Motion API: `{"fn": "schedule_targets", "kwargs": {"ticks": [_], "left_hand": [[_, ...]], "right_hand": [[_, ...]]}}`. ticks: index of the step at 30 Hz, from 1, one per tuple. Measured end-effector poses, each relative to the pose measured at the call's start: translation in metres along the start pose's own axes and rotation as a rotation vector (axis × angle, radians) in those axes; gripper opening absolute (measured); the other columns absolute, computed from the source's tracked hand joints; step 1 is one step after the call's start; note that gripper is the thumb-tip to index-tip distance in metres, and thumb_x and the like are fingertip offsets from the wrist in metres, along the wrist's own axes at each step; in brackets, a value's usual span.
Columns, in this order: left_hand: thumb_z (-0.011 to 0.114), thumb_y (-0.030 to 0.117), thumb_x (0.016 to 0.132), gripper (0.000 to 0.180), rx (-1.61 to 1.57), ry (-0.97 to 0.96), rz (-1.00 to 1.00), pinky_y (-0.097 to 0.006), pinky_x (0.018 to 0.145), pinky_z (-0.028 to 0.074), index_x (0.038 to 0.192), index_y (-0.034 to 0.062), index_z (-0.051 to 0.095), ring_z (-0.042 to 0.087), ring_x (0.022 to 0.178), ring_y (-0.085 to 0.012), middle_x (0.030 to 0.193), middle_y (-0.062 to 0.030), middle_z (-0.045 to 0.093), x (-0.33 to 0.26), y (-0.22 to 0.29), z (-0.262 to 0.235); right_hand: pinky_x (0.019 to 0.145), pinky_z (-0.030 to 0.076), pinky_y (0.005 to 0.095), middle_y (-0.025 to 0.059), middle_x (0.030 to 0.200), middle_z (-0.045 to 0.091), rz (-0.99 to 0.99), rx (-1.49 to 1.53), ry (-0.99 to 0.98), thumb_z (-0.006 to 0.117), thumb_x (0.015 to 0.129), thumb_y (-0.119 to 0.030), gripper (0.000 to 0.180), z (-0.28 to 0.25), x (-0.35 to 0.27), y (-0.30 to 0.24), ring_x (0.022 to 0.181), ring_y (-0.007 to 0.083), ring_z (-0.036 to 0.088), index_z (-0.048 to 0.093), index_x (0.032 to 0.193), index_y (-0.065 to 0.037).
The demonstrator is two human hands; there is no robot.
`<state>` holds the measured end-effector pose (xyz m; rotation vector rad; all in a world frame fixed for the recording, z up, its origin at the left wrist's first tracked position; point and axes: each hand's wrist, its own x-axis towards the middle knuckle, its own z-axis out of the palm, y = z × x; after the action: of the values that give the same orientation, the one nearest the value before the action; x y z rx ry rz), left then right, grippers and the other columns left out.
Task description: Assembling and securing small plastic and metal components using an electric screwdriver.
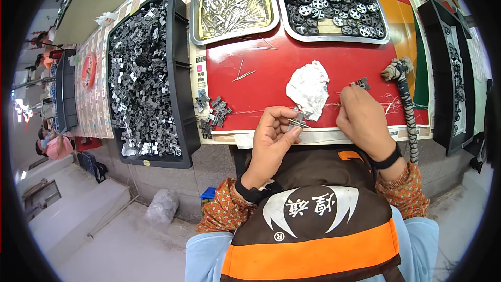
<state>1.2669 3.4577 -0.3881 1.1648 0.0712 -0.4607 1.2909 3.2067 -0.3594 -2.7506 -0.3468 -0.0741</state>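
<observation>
My left hand (271,134) pinches a small grey plastic bracket (298,120) between thumb and fingers, just in front of the table's near edge. A thin metal pin seems to lie across that bracket. My right hand (365,120) is over the red table surface with its fingers curled together; what they hold, if anything, is hidden. Just beyond its knuckles lies a dark grey bracket (360,83). A crumpled white cloth (308,87) rests between the two hands. Several loose grey brackets (216,112) lie in a small heap to the left of my left hand.
A black bin (185,73) of grey brackets stands at left. At the back are a metal tray (195,26) of pins and another (387,34) of small black wheels. Loose pins (243,75) lie on the red sheet (235,55). A wrapped rod (409,120) stands right, beside another black bin (443,83).
</observation>
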Motion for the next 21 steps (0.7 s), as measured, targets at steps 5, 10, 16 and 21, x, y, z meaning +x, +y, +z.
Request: {"fn": "schedule_targets", "kwargs": {"ticks": [5, 10, 16, 21], "left_hand": [[0.068, -0.001, 0.104, 0.037, -0.054, 0.032, -0.015, -0.029, 0.088, 0.062, 0.137, 0.0067, 0.053, 0.066, 0.102, -0.0093, 0.122, -0.0053, 0.065, 0.0, 0.01, 0.009], [0.069, -0.001, 0.104, 0.037, -0.025, 0.018, -0.021, -0.029, 0.088, 0.062, 0.136, 0.0057, 0.053, 0.066, 0.103, -0.0095, 0.12, -0.0054, 0.065, 0.001, 0.009, 0.01], [0.067, 0.001, 0.105, 0.029, 0.024, 0.047, -0.018, -0.029, 0.088, 0.062, 0.132, 0.0043, 0.057, 0.065, 0.103, -0.0091, 0.119, -0.0053, 0.065, -0.003, 0.01, 0.008], [0.066, 0.001, 0.106, 0.028, 0.046, 0.057, 0.047, -0.03, 0.088, 0.062, 0.132, 0.0045, 0.058, 0.065, 0.103, -0.0095, 0.118, -0.0053, 0.064, -0.001, 0.021, 0.008]], "right_hand": [[0.07, 0.051, 0.0498, 0.0188, 0.084, 0.061, 0.306, 0.51, -0.316, 0.066, 0.087, -0.001, 0.015, -0.035, -0.004, -0.017, 0.082, 0.0392, 0.067, 0.055, 0.097, -0.002], [0.072, 0.055, 0.0487, 0.0164, 0.093, 0.062, 0.02, 0.086, 0.05, 0.068, 0.088, -0.002, 0.02, -0.007, -0.004, 0.004, 0.089, 0.0381, 0.067, 0.056, 0.104, -0.003], [0.076, 0.058, 0.0478, 0.0146, 0.098, 0.06, -0.004, -0.062, 0.072, 0.071, 0.089, -0.005, 0.022, -0.023, 0.031, 0.011, 0.094, 0.0371, 0.065, 0.057, 0.105, -0.004], [0.077, 0.056, 0.0496, 0.014, 0.098, 0.062, -0.096, -0.074, 0.044, 0.072, 0.092, -0.01, 0.017, -0.036, 0.07, 0.034, 0.095, 0.0375, 0.066, 0.062, 0.104, -0.005]]}}
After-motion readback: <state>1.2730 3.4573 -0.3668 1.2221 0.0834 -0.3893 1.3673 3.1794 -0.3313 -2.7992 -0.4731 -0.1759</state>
